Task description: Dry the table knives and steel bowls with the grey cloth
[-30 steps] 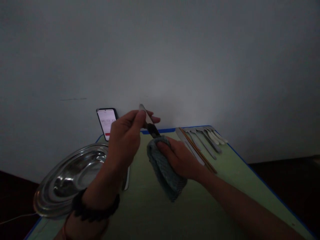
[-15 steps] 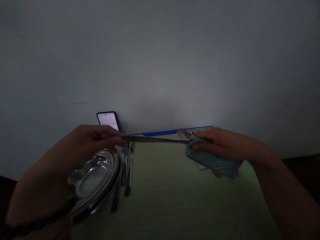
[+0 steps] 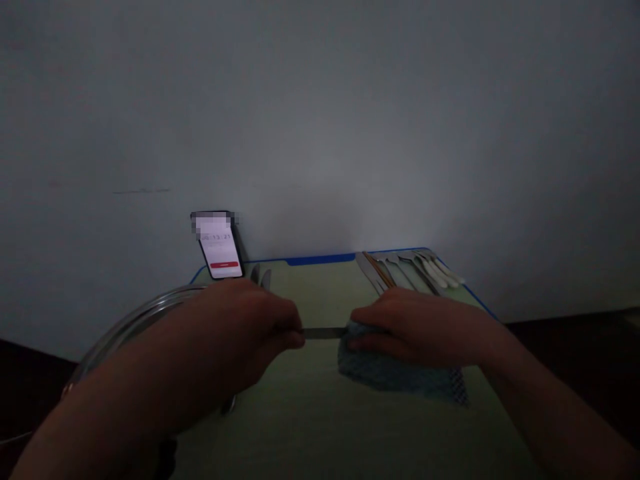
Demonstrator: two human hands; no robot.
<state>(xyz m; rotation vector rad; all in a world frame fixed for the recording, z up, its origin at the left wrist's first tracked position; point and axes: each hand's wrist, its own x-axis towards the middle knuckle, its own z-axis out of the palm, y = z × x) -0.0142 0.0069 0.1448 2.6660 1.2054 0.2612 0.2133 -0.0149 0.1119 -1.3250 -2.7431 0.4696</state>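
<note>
Though dim, likely knife [image 3: 324, 333] in cloth [image 3: 385, 377]

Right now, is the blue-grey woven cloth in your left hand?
No, the right hand holds the blue-grey woven cloth; the left hand pinches flat metal cutlery.

The bench [image 3: 320, 413], pale green with a blue edge, carries a phone [image 3: 223, 253] tilted back at the rear left; a metal dish [image 3: 150, 305], mostly hidden, nearer; cutlery [image 3: 266, 278] beside it; and, rear right, a row of knife [image 3: 370, 269], chopsticks [image 3: 383, 269], metal spoons [image 3: 400, 270] and white-handled utensils [image 3: 440, 272].
</note>
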